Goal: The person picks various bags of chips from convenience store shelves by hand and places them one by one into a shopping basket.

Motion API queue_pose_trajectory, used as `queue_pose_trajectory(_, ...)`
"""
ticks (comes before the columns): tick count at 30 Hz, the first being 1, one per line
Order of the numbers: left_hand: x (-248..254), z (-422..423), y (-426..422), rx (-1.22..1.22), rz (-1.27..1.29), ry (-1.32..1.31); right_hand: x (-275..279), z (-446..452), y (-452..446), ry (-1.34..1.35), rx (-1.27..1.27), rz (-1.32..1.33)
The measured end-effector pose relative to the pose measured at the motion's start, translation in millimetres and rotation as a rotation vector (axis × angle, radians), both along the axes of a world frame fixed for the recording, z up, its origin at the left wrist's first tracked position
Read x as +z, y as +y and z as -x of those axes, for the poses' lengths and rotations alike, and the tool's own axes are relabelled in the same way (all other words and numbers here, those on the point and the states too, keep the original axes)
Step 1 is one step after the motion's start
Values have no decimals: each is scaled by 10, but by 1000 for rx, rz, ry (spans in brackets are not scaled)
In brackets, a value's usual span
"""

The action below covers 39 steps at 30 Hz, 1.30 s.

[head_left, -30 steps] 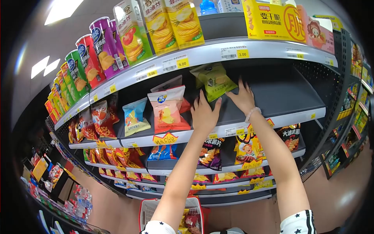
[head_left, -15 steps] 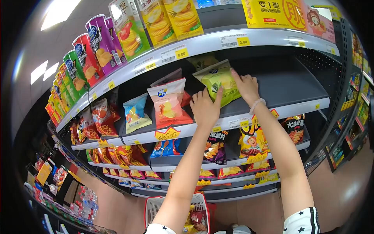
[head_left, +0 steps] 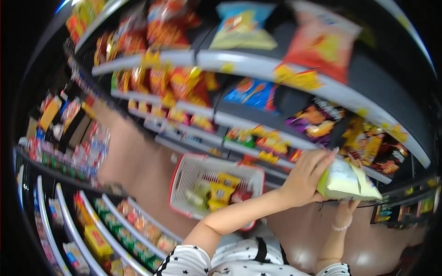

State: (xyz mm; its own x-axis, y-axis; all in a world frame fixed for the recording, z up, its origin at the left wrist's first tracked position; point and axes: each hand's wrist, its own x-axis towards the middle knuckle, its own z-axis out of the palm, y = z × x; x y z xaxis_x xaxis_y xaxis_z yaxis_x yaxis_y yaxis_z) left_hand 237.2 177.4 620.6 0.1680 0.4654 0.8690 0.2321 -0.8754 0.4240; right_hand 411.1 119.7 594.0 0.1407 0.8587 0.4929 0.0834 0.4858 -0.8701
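Observation:
A green bag of chips [head_left: 347, 181] is off the shelf, tilted with its pale back and one end towards me. My left hand [head_left: 306, 178] is closed on the bag's left side, fingers bent over its upper edge. Below the bag is my right hand [head_left: 345, 214], with a pale bracelet at the wrist. Its fingers reach up to the bag's underside and are partly hidden by it. Lower left of the bag, a white basket with a red rim [head_left: 178, 184] holds several snack bags, among them a yellow bag [head_left: 220, 193].
Shelves ahead carry a pink-and-white chip bag [head_left: 324, 41], a blue-and-cream bag [head_left: 243, 25] and a purple-black bag [head_left: 317, 120]. Another shelf unit [head_left: 85, 221] stands at the lower left. Brown floor [head_left: 138, 163] runs between them.
The green bag has left the shelf and moved down and towards me, turning in both hands. The view has swung down and left, bringing the basket fully into sight.

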Motion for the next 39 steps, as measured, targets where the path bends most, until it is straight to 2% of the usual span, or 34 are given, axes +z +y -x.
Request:
queue_pose_trajectory(1,-183,204,-182,18,159,46,-162,174,-94,27,27,91)
queue_pose_trajectory(2,-358,412,-368,29,313,89,-63,518,-73,64,199,93)
queue_pose_trajectory(3,-601,637,-518,66,349,74,-321,667,-151,95,219,300)
queue_pose_trajectory(4,-920,882,-647,119,574,109,-664,824,-213,120,229,500)
queue_pose_trajectory(6,-1458,1376,-938,249,948,101,-1086,1302,-211,-56,429,867)
queue_pose_trajectory(8,-1934,1912,-1196,457,1043,64,-1577,2017,-252,-61,508,932)
queue_pose_trajectory(10,-2313,2425,-1365,640,1197,-155,-1924,2700,-264,-104,586,1035)
queue_pose_trajectory(12,-2796,2934,-1499,758,1258,-180,-2463,3295,-291,-82,623,998)
queue_pose_trajectory(13,-2822,3144,-1522,752,1309,-202,-2609,3529,-313,-87,631,1006)
queue_pose_trajectory(15,-2920,3501,-1530,748,1363,-231,-2835,3884,-340,-242,622,1196)
queue_pose_trajectory(17,-3189,3740,-1556,677,1625,-117,-3190,4032,-462,-221,630,1187)
queue_pose_trajectory(19,-3384,3836,-1582,668,1591,-32,-3289,4082,-536,-247,591,1255)
queue_pose_trajectory(20,-3461,3852,-1593,660,1552,55,-3294,4094,-545,-252,589,1256)
queue_pose_trajectory(21,-3258,3826,-1530,722,1551,178,-3341,4092,-551,-267,552,1222)
queue_pose_trajectory(22,-3356,3792,-1524,721,1551,172,-3449,4067,-560,-281,515,1186)
queue_pose_trajectory(23,-3449,3758,-1523,744,1524,235,-3570,4071,-560,-327,488,1034)
queue_pose_trajectory(24,-3532,3726,-1526,767,1495,301,-3530,4092,-528,-328,488,1033)
queue_pose_trajectory(26,-3556,3670,-1517,796,1525,342,-3366,4185,-453,-436,490,936)
queue_pose_trajectory(27,-3604,3637,-1536,825,1553,383,-3374,4208,-449,-570,493,1041)
queue_pose_trajectory(28,-3642,3626,-1556,820,1549,392,-3428,4211,-476,-562,486,1042)
queue_pose_trajectory(30,-3691,3621,-1592,851,1551,376,-3563,4228,-483,-541,640,895)
queue_pose_trajectory(32,-3515,3597,-1599,827,1573,379,-3676,4217,-518,-538,670,773)
queue_pose_trajectory(34,-3517,3575,-1648,824,1546,475,-3360,4091,-472,-446,653,950)
queue_pose_trajectory(36,-3453,3524,-1746,841,1480,624,-3307,3875,-550,-656,405,770)
queue_pose_trajectory(38,-3109,3413,-1752,826,1457,765,-2880,3445,-420,-692,580,689)
queue_pose_trajectory(39,-3054,3347,-1701,805,1597,905,-2758,3181,-384,-705,592,613)
